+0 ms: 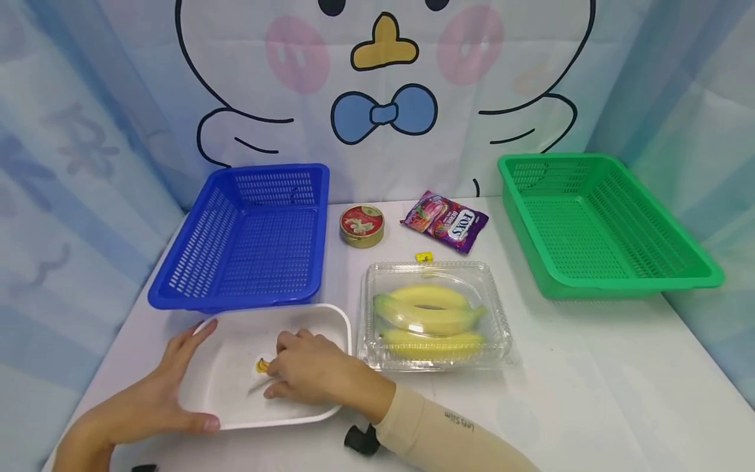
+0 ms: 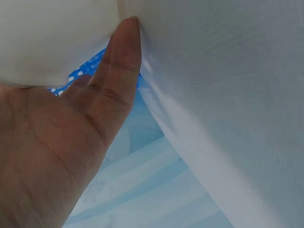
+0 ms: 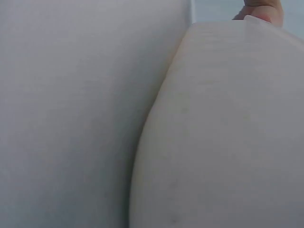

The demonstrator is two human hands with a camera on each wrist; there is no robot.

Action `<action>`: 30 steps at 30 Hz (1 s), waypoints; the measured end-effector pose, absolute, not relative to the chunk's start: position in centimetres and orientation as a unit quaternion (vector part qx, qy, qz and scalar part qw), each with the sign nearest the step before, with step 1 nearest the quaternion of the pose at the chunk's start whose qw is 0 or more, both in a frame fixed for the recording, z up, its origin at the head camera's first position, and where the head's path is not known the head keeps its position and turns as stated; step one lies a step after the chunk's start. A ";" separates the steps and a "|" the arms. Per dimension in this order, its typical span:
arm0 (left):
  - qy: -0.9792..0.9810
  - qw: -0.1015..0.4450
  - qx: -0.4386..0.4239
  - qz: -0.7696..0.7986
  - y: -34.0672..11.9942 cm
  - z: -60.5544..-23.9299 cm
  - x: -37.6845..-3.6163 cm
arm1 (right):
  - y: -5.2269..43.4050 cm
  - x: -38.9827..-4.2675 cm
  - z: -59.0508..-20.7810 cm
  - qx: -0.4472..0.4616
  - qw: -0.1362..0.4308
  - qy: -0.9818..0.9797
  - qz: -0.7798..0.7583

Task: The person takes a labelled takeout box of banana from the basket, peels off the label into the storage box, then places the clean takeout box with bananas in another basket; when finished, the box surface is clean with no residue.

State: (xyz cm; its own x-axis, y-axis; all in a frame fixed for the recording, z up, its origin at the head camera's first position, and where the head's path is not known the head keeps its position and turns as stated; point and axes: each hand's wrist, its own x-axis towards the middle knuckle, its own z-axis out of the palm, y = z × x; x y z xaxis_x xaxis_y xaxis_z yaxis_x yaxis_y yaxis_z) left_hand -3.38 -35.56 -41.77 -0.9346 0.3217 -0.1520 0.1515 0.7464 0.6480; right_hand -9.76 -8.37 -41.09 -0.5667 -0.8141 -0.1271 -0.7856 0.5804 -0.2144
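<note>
A white foam tray (image 1: 236,387) lies at the table's near left. My left hand (image 1: 177,387) rests against its left rim, fingers straight along the side and thumb at the near corner. In the left wrist view a straight finger (image 2: 118,71) lies on the tray (image 2: 57,42). My right hand (image 1: 297,373) is inside the tray with its fingers curled down, pinching a small yellow piece (image 1: 261,365). The right wrist view shows only the tray's rounded rim (image 3: 218,142) and a fingertip (image 3: 261,9) at the top.
A blue basket (image 1: 248,236) stands behind the tray and a green basket (image 1: 596,223) at the far right. A clear box of bananas (image 1: 433,314) sits right of the tray. Behind it lie a round tin (image 1: 362,225), a candy bag (image 1: 445,221) and a yellow candy (image 1: 423,257).
</note>
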 end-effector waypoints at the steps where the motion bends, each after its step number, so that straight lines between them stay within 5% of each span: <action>1: 0.925 0.119 0.132 0.337 -35.5 -41.7 -3.4 | -8.4 -9.7 -41.0 -0.452 0.109 0.883 -0.063; 15: 0.933 0.031 0.180 0.309 -35.4 -41.8 -3.2 | -5.9 -9.7 -37.9 -0.458 0.074 0.884 -0.053; 30: 0.939 0.096 0.112 0.311 -37.0 -42.3 -3.3 | 0.3 -10.8 -33.0 -0.490 0.008 0.868 -0.081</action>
State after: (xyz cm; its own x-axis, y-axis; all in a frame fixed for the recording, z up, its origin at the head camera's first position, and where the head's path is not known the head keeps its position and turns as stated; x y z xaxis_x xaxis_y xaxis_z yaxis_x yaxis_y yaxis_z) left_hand -3.30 -37.01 -42.29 -0.9565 0.2699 -0.1107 0.1505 0.7815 0.6055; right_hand -10.77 0.29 -33.00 -0.5191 -0.8521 0.0663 -0.8497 0.5061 -0.1477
